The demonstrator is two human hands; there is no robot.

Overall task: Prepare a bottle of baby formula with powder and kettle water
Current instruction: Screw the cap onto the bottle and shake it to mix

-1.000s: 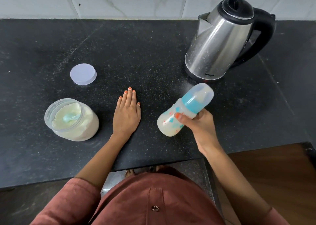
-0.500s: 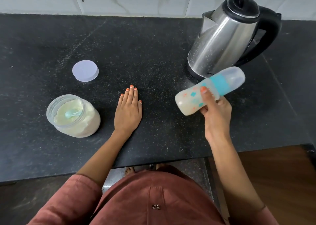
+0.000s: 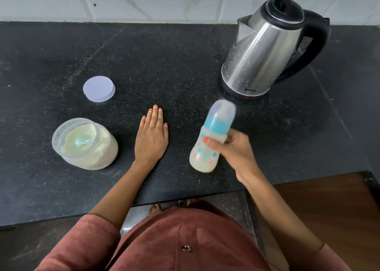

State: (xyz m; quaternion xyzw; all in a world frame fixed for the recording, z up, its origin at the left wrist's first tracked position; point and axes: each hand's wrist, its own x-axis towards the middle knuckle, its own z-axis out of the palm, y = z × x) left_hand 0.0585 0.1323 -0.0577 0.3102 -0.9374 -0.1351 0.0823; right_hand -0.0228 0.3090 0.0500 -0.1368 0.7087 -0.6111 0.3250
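Note:
My right hand (image 3: 234,151) grips a capped baby bottle (image 3: 211,139) with a blue collar, a clear cap and milky liquid inside; it is tilted above the black counter (image 3: 185,54) and motion-blurred. My left hand (image 3: 151,137) lies flat on the counter, fingers together, holding nothing. An open clear jar of formula powder (image 3: 86,145) with a light blue scoop (image 3: 83,141) in it stands at the left. A steel kettle (image 3: 265,48) with a black lid and handle stands at the back right.
The jar's pale round lid (image 3: 99,91) lies flat on the counter behind the jar. A white tiled wall (image 3: 164,1) runs along the back. The counter's front edge is close to my body, with a wooden surface (image 3: 329,205) lower right.
The bottle swung from a low tilt up toward the kettle, then back down and left to a steeper tilt; it is blurred now. My left hand stayed flat.

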